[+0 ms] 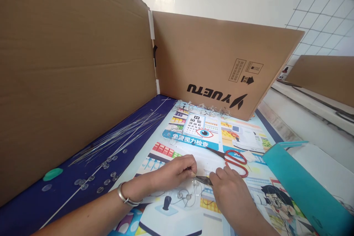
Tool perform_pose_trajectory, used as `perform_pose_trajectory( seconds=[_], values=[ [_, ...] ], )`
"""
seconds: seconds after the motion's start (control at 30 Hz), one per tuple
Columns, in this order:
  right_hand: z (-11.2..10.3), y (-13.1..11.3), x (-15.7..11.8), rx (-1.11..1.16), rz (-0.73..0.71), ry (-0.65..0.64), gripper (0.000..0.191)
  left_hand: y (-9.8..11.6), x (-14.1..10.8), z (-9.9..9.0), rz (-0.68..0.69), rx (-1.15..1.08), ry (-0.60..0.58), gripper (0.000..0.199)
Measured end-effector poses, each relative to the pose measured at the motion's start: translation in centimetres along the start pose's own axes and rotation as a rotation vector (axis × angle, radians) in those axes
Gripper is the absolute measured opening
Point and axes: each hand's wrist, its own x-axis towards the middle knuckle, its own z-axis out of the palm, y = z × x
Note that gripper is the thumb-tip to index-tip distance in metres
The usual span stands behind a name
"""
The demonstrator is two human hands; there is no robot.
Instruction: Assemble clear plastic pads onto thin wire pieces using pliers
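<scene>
My left hand [179, 169], with a silver bangle on its wrist, is closed in a pinch on thin wire at the middle of the printed mat. My right hand [231, 186] grips dark-jawed pliers [203, 180], whose tips meet the wire at my left fingertips. Below the fingers hangs looped wire with clear beads [188, 196], lying partly over the mat [177, 225]. Red-handled scissors [235, 158] lie just beyond my right hand, blades pointing to the left.
Cardboard panels [177, 55] stand at the left and back. Straight wires [121, 134] and loose clear beads [107, 182] lie on the blue surface at left, near a green piece [52, 174]. Beaded wire pieces [203, 107] line the back panel. A teal-edged case [301, 180] sits at right.
</scene>
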Motion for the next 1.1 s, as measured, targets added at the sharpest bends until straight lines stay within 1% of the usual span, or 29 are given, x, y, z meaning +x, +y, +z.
perform_pose_trajectory(
  seconds=[0.2,0.43,0.67,0.87,1.03,1.1],
  values=[
    [-0.2,0.1,0.1,0.022,0.005,-0.010,0.020,0.2,0.0,-0.1,0.001,-0.010,-0.016,0.013],
    [-0.1,0.2,-0.2,0.088,0.048,-0.036,0.016,0.0,0.1,-0.2,-0.003,-0.036,-0.033,0.010],
    [-0.2,0.1,-0.1,0.100,0.058,-0.052,0.017,-0.3,0.0,-0.8,-0.023,-0.028,-0.102,0.011],
    [0.1,0.2,-0.1,0.095,0.043,-0.002,0.017,-0.5,-0.1,-0.9,-0.062,-0.083,-0.123,0.005],
    [0.7,0.0,-0.2,0.043,0.008,0.059,0.019,-0.6,-0.1,-0.7,-0.035,-0.077,-0.092,0.014],
    [0.8,0.1,-0.3,0.006,-0.009,0.084,0.022,-0.6,-0.1,-0.8,-0.028,-0.049,-0.089,0.014]
  ],
)
